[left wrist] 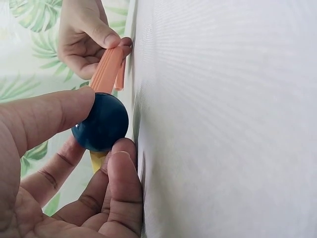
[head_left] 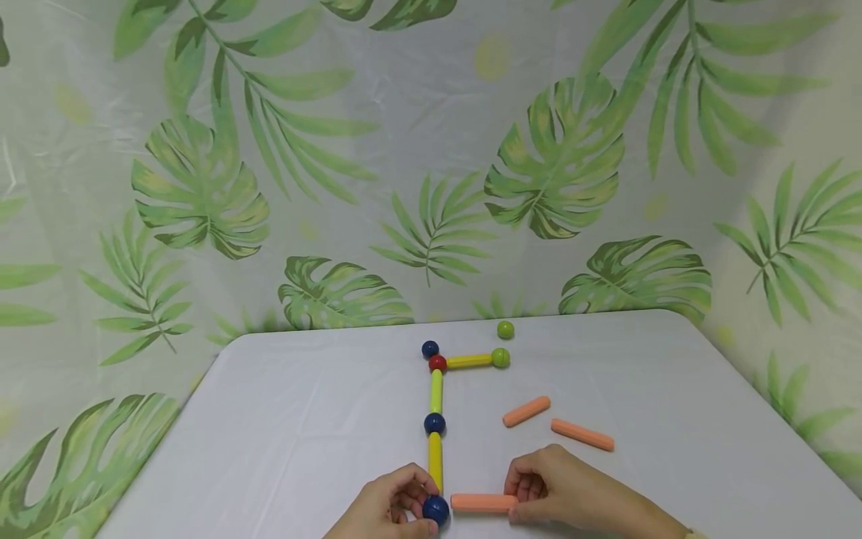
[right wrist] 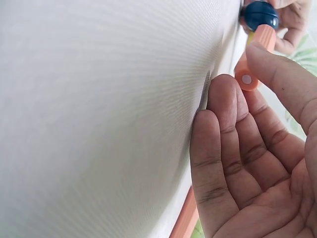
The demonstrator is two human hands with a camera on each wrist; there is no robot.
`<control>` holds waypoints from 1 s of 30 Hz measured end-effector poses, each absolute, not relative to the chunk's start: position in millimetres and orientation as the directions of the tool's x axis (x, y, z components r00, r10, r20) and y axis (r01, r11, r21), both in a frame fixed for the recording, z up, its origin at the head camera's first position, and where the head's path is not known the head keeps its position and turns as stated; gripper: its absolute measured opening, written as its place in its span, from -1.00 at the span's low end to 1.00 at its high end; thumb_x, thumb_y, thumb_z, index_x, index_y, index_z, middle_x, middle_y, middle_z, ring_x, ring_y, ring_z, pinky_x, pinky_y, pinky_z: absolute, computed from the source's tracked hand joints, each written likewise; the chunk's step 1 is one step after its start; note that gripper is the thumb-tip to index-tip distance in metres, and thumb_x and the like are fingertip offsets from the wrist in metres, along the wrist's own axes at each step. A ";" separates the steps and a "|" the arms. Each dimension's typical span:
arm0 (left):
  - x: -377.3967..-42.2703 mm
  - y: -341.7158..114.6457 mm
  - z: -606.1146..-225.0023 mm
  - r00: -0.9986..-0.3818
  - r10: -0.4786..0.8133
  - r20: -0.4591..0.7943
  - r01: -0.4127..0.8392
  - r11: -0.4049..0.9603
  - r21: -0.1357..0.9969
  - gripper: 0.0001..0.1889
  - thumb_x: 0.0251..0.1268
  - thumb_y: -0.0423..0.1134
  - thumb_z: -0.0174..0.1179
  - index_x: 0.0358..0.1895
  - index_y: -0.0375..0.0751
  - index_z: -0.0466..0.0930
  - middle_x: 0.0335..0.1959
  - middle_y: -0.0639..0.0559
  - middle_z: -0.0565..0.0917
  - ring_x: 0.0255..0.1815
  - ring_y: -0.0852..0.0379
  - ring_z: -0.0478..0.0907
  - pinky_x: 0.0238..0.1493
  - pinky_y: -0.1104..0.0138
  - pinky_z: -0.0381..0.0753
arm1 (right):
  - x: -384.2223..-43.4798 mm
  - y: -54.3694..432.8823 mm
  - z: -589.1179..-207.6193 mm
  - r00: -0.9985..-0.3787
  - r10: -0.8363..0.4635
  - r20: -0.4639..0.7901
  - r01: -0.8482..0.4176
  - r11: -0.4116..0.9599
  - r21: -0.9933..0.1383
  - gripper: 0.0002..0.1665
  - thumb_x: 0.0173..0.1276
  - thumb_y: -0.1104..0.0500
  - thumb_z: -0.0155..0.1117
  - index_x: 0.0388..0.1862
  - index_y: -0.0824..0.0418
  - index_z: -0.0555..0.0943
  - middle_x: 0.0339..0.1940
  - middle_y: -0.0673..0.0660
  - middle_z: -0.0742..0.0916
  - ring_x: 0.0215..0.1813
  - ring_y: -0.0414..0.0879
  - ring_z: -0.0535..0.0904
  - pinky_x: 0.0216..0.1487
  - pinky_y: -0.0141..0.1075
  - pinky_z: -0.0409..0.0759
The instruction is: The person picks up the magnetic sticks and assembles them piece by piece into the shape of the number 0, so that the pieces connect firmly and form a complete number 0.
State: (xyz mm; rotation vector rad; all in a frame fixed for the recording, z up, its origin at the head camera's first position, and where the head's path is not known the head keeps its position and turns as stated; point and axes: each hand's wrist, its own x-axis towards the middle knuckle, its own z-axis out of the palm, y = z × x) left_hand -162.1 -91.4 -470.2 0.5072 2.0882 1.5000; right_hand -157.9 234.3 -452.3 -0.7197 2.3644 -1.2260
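Observation:
In the head view my left hand (head_left: 397, 500) pinches a dark blue ball (head_left: 435, 510) at the near end of a line of magnetic sticks and balls. A yellow stick (head_left: 435, 460) runs from that ball away from me. My right hand (head_left: 555, 486) holds the right end of an orange stick (head_left: 481, 503) between thumb and fingers. The stick lies sideways, its left end right beside the blue ball. In the right wrist view, a round grey tip shows at the orange stick's near end (right wrist: 246, 79).
Farther along are a blue ball (head_left: 435, 424), a yellow-green stick (head_left: 437, 391), a red ball (head_left: 438, 364) beside another blue ball (head_left: 430, 349), then a yellow stick (head_left: 470, 361) ending in a green ball (head_left: 500, 358). A loose green ball (head_left: 506, 329) and two orange sticks (head_left: 527, 412) lie on the white table (head_left: 303, 419).

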 end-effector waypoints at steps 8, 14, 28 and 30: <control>-160.7 -90.6 -470.2 -0.803 0.567 -0.183 0.013 0.324 0.946 -0.69 0.31 -0.37 0.46 0.07 -0.18 0.65 -0.21 0.03 0.63 -0.22 0.18 0.54 -0.31 0.51 0.50 | -157.4 230.5 -449.8 -0.796 -0.594 -0.120 -0.240 0.491 -0.837 -0.85 0.38 0.07 0.58 -0.23 0.06 0.75 -0.45 -0.17 0.68 -0.39 -0.39 0.52 -0.35 -0.47 0.50; -160.2 -90.6 -469.2 -0.802 0.569 -0.184 0.013 0.325 0.946 -0.69 0.31 -0.37 0.45 0.07 -0.18 0.65 -0.22 0.03 0.63 -0.22 0.18 0.54 -0.32 0.51 0.49 | -156.4 230.3 -450.1 -0.796 -0.593 -0.126 -0.236 0.494 -0.837 -0.85 0.38 0.07 0.58 -0.24 0.06 0.74 -0.45 -0.17 0.67 -0.39 -0.39 0.52 -0.35 -0.47 0.50; -160.4 -91.3 -469.8 -0.796 0.582 -0.167 0.034 0.318 0.948 -0.71 0.32 -0.36 0.46 0.06 -0.19 0.67 -0.17 0.03 0.67 -0.23 0.23 0.58 -0.34 0.51 0.48 | -160.2 230.9 -448.7 -0.778 -0.615 -0.128 -0.249 0.489 -0.836 -0.85 0.38 0.05 0.58 -0.23 0.03 0.74 -0.44 -0.18 0.70 -0.39 -0.40 0.54 -0.34 -0.47 0.53; -160.3 -91.2 -470.1 -0.794 0.586 -0.161 0.039 0.314 0.949 -0.72 0.31 -0.35 0.46 0.05 -0.18 0.68 -0.16 0.04 0.68 -0.24 0.25 0.58 -0.35 0.51 0.48 | -161.9 231.3 -446.7 -0.779 -0.612 -0.134 -0.252 0.502 -0.827 -0.86 0.37 0.06 0.58 -0.23 0.02 0.74 -0.44 -0.18 0.71 -0.39 -0.40 0.55 -0.33 -0.47 0.55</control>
